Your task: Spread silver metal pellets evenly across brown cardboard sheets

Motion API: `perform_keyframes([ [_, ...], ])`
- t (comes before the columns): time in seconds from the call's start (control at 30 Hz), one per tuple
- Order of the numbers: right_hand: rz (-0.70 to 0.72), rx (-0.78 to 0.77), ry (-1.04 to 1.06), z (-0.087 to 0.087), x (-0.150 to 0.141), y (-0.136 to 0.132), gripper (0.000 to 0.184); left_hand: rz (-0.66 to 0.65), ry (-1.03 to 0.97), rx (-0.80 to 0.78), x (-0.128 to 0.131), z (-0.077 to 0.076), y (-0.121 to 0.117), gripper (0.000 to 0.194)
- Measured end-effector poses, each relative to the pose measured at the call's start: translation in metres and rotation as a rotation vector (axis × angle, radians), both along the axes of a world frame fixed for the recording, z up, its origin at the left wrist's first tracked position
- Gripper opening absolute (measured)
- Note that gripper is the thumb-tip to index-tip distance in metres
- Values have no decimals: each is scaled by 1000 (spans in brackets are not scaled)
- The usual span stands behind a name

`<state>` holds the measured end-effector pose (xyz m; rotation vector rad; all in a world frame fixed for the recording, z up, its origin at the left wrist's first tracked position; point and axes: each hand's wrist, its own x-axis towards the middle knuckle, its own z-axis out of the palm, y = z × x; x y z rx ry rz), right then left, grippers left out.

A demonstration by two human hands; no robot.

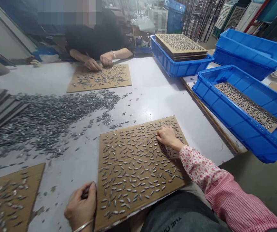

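Observation:
In front of me a cardboard sheet (138, 161) lies at the table's edge, covered with spaced rows of small silvery spindle-shaped metal pieces (139, 160). My right hand (167, 136) reaches over its far right part, fingers pinched together and pointing down among the pieces; what the fingertips hold is hidden. Beside the sheet's left edge, my left hand (81, 203) is curled closed, with something dark showing in the hollow between thumb and fingers. A big loose heap of the same metal pieces (49, 119) spreads over the table to the left.
Across the white table (150, 96), a co-worker's hands (100, 62) are over another covered cardboard sheet (119, 82). A blue crate (177, 67) bears stacked sheets; another blue crate (237, 112) holds one sheet. More cardboard (35, 180) lies at lower left, near stacked boards (0, 109).

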<state>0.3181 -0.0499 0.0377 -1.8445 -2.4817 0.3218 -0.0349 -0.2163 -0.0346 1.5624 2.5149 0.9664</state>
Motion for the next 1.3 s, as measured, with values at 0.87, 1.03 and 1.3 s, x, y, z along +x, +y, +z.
perform_keyframes([
  [0.87,366,-79,17,2,30,16,12,34,-39,-45,7,12,2,33],
  [1.03,297,-62,80,-3,32,16,12,31,-52,-54,4,10,2,34],
  [1.3,369,-47,63,-4,16,3,13,38,-60,-43,7,12,2,33],
])
